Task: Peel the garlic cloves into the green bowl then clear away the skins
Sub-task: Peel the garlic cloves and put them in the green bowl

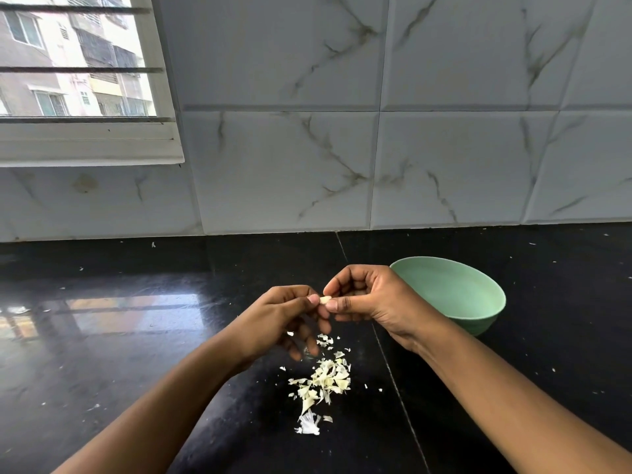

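A small pale garlic clove [325, 299] is pinched between the fingertips of both hands above the black countertop. My left hand [290, 319] grips it from the left and my right hand [366, 299] from the right, both with fingers curled in. A pile of pale garlic skins [323, 379] lies on the counter right below the hands. The green bowl [478, 302] stands just right of my right hand, which hides its left rim; the part of its inside that shows holds nothing.
The black polished countertop [119, 336] runs left and right, with tiny skin flecks scattered over it. A white marble-tiled wall [376, 148] closes the back. A window [75, 63] sits at the upper left.
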`<state>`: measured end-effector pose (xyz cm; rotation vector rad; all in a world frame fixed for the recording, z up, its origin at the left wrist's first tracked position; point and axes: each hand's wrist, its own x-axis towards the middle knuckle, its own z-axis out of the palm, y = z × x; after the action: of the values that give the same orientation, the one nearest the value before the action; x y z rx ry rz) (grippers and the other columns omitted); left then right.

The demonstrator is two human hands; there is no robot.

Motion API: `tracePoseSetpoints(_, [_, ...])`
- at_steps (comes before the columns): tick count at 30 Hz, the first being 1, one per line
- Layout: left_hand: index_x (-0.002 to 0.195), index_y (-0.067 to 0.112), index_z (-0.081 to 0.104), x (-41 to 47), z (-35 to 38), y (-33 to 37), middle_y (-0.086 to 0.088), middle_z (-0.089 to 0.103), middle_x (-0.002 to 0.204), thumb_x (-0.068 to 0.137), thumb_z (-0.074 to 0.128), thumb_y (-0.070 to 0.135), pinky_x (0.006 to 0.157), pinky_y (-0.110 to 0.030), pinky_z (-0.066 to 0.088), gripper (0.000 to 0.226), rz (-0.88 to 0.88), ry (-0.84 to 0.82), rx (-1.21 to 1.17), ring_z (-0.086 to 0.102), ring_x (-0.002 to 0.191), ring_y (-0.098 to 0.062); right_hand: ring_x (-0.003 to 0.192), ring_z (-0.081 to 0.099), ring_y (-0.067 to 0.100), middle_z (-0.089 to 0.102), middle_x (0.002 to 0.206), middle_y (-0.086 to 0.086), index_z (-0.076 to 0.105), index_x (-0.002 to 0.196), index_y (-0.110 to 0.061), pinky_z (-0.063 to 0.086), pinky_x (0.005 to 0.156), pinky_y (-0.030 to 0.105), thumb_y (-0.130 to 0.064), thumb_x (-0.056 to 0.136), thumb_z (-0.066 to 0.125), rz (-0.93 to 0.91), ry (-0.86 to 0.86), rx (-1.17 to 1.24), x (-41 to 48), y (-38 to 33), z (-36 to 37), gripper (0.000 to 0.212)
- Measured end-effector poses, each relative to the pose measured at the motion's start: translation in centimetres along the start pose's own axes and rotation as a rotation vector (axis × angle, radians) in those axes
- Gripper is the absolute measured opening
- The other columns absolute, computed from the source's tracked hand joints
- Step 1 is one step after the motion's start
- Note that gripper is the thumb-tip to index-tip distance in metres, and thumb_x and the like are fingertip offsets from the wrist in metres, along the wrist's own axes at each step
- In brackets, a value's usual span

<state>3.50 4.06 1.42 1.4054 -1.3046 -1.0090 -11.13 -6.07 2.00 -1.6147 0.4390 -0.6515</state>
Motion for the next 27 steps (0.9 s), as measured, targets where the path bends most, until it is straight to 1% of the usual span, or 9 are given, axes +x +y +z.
tracePoseSetpoints(3, [0.085,0.007,0.062,0.08,-0.14,-0.02,-0.012,0.067,0.079,0.100,0.033,0.018,0.047,-0.026,0.045,0.035,-0.011,0.025,-0.023,0.061,0.056,-0.024,0.063,0.065,0.009,0.067,0.070,0.002,0.065,0.079,-0.007,0.057,0.061,0.020,0.011,0.074,0.069,-0.001,0.014,0.009,0.10,-0.11,-0.13,0.019])
tracePoseSetpoints(5, [0.079,0.008,0.063,0.19,-0.02,-0.16,-0.011,0.066,0.071,0.100,0.037,0.035,0.046,-0.024,0.044,0.043,-0.020,0.059,0.001,0.060,0.052,-0.022,0.065,0.065,0.009,0.067,0.071,0.004,0.065,0.080,-0.007,0.057,0.062,0.021,0.011,0.073,0.070,-0.001,0.001,-0.002,0.03,-0.02,-0.02,0.020])
tracePoseSetpoints(7, [0.075,0.010,0.061,0.31,0.10,-0.38,-0.007,0.063,0.064,0.091,0.045,0.045,0.042,-0.021,0.043,0.042,-0.006,0.069,0.030,0.058,0.048,-0.018,0.068,0.065,0.011,0.067,0.073,0.005,0.065,0.081,-0.008,0.057,0.063,0.022,0.010,0.073,0.071,-0.003,-0.012,-0.026,-0.08,0.13,0.14,0.020])
tracePoseSetpoints(9, [0.075,0.010,0.060,0.40,0.05,-0.59,-0.005,0.063,0.064,0.086,0.049,0.042,0.041,-0.021,0.043,0.036,0.011,0.065,0.020,0.057,0.046,-0.016,0.068,0.066,0.011,0.068,0.074,0.005,0.064,0.082,-0.007,0.057,0.064,0.023,0.010,0.074,0.070,-0.009,-0.007,-0.035,-0.09,0.18,0.21,0.019])
tracePoseSetpoints(14, [0.081,0.008,0.060,0.52,0.14,-0.71,-0.005,0.065,0.068,0.091,0.049,0.031,0.041,-0.022,0.044,0.028,-0.010,0.056,-0.066,0.058,0.046,-0.016,0.069,0.069,0.011,0.070,0.074,0.005,0.065,0.084,-0.006,0.057,0.064,0.023,0.009,0.076,0.068,-0.008,0.011,0.006,0.03,0.22,-0.05,0.017])
tracePoseSetpoints(19, [0.085,0.007,0.063,0.39,-0.07,-0.61,-0.010,0.068,0.079,0.094,0.049,0.024,0.043,-0.023,0.049,0.023,-0.081,-0.008,-0.193,0.062,0.051,-0.017,0.070,0.069,0.012,0.069,0.076,0.006,0.066,0.086,-0.005,0.057,0.066,0.024,0.008,0.078,0.068,0.002,0.020,0.005,0.07,0.24,-0.16,0.016])
tracePoseSetpoints(21, [0.086,0.006,0.063,0.37,-0.17,-0.54,-0.011,0.068,0.078,0.094,0.048,0.021,0.044,-0.023,0.050,0.023,-0.100,-0.007,-0.215,0.062,0.050,-0.017,0.071,0.069,0.012,0.069,0.079,0.008,0.066,0.089,-0.004,0.057,0.065,0.025,0.006,0.080,0.066,0.013,0.030,0.004,0.11,0.22,-0.25,0.013])
tracePoseSetpoints(24, [0.086,0.004,0.061,0.51,-0.10,-0.43,-0.010,0.066,0.071,0.097,0.047,0.019,0.044,-0.024,0.049,0.023,-0.096,0.042,-0.154,0.061,0.047,-0.017,0.076,0.069,0.013,0.071,0.083,0.008,0.066,0.097,-0.006,0.058,0.061,0.024,-0.002,0.087,0.062,0.034,0.042,0.012,0.16,0.18,-0.43,0.011])
tracePoseSetpoints(27, [0.083,0.005,0.059,0.56,0.30,-0.52,-0.006,0.065,0.064,0.099,0.045,0.016,0.046,-0.024,0.049,0.024,-0.044,0.095,0.004,0.061,0.047,-0.016,0.074,0.069,0.015,0.071,0.079,0.009,0.067,0.091,-0.007,0.056,0.059,0.024,-0.014,0.080,0.072,-0.019,0.048,-0.127,0.10,0.45,0.04,0.014])
